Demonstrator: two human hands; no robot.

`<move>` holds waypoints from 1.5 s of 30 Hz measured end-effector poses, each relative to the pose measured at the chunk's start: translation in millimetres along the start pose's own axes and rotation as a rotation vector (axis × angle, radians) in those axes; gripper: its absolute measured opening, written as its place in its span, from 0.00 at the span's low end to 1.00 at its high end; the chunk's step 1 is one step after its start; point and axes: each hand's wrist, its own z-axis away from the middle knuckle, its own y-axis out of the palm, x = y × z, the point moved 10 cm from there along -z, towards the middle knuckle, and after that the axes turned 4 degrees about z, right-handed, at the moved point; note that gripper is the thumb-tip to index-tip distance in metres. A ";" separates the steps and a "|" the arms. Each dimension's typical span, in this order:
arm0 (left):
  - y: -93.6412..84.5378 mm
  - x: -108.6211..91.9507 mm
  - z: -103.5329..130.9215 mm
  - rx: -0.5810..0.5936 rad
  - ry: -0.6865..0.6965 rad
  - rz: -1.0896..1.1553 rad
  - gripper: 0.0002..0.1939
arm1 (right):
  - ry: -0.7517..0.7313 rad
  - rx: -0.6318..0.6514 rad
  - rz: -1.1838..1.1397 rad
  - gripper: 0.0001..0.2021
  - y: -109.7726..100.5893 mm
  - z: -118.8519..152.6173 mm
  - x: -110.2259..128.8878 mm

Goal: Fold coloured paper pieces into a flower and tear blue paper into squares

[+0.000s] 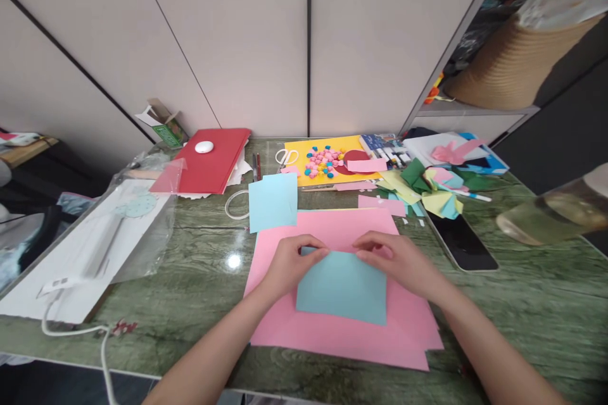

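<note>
Left hand (295, 261) and right hand (403, 261), thumbs and fingers nearly closed, pinch the far edge of a blue sheet (342, 288) over pink paper (304, 333). Keeping it straight likely needs level hands.

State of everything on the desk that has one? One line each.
Left hand: pinching blue sheet
Right hand: pinching blue sheet
Blue sheet: held at far edge
Pink sheets: stacked, edges uneven
Phone: face up, screen dark
Red folder: closed
Carton: open, flaps up
Scissors: open or shut unclear
Paper balls: crumpled, piled on yellow sheet
</note>
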 end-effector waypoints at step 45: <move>4.8 30.0 -1.1 0.029 -0.226 0.458 0.15 | -0.001 0.353 -0.720 0.20 19.5 14.8 3.9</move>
